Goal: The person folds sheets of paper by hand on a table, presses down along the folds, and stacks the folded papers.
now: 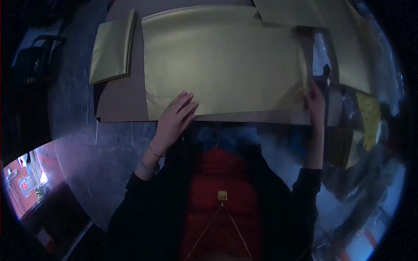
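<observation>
Gold sheeting (222,61) lies across a brown counter (119,102), a folded gold stack (109,52) to its left. The left hand (171,124) rests lightly spread fingers at its near edge; the right hand (316,102) appears to pinch its curling right side. It looks light, flexible, easily creased, best gripped by opposite edges.

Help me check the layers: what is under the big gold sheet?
Brown board shows left of the gold sheet and along its near edge; anything else beneath is covered.
</observation>
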`<action>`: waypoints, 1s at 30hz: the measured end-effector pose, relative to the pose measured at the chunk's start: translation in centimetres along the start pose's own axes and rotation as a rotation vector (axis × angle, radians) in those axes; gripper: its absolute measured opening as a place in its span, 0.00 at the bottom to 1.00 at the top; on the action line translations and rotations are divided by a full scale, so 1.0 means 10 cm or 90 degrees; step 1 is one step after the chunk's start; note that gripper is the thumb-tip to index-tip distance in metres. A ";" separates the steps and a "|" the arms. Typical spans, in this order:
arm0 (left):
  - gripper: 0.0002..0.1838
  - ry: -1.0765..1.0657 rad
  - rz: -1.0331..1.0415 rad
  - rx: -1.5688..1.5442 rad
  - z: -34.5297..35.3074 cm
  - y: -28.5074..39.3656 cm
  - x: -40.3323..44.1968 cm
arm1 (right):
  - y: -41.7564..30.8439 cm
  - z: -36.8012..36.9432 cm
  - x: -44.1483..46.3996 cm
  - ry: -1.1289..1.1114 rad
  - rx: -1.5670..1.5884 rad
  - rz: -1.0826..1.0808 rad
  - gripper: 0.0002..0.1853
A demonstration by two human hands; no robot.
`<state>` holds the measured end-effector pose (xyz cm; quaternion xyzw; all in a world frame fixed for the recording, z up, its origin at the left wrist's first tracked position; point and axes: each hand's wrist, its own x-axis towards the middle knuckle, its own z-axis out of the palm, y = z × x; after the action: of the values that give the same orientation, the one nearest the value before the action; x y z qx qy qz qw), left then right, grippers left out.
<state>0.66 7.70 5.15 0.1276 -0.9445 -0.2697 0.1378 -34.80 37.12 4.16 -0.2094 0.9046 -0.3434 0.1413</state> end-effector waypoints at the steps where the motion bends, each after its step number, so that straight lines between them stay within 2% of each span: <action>1: 0.17 -0.003 -0.001 0.000 -0.02 0.00 -0.01 | -0.04 0.00 0.00 0.004 -0.017 -0.005 0.28; 5: 0.17 0.006 0.003 0.003 -0.01 0.02 0.00 | 0.04 0.01 0.01 -0.002 0.027 0.012 0.28; 9: 0.19 -0.004 -0.006 -0.007 0.00 0.01 -0.02 | -0.05 0.00 -0.03 0.007 0.003 0.004 0.28; 11: 0.19 0.003 0.004 -0.006 0.00 0.00 -0.02 | 0.05 0.04 -0.01 0.039 -0.025 -0.044 0.28; 14: 0.17 0.001 0.015 -0.004 -0.01 0.01 0.01 | -0.01 0.04 0.00 0.022 -0.035 -0.018 0.28; 15: 0.16 -0.005 0.008 0.003 -0.02 0.03 0.03 | -0.09 0.04 -0.04 0.052 -0.097 -0.054 0.29; 23: 0.12 0.023 0.028 0.085 0.00 0.16 0.21 | 0.08 0.10 0.01 0.085 -0.114 -0.141 0.27; 24: 0.12 -0.014 -0.016 0.077 0.00 0.18 0.25 | 0.05 0.09 0.01 0.087 -0.109 -0.157 0.27; 25: 0.12 -0.053 -0.062 0.068 0.01 0.19 0.27 | 0.02 0.08 -0.03 0.078 -0.077 -0.131 0.27; 28: 0.12 0.007 0.000 0.059 0.09 0.11 0.28 | -0.02 0.05 -0.04 0.062 -0.106 -0.133 0.27; 30: 0.15 0.000 0.001 0.075 0.10 0.09 0.29 | 0.01 0.07 -0.02 0.049 -0.118 -0.098 0.27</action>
<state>-2.57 8.02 5.37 0.1346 -0.9588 -0.2137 0.1300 -34.34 36.87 3.62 -0.2771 0.9185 -0.2757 0.0600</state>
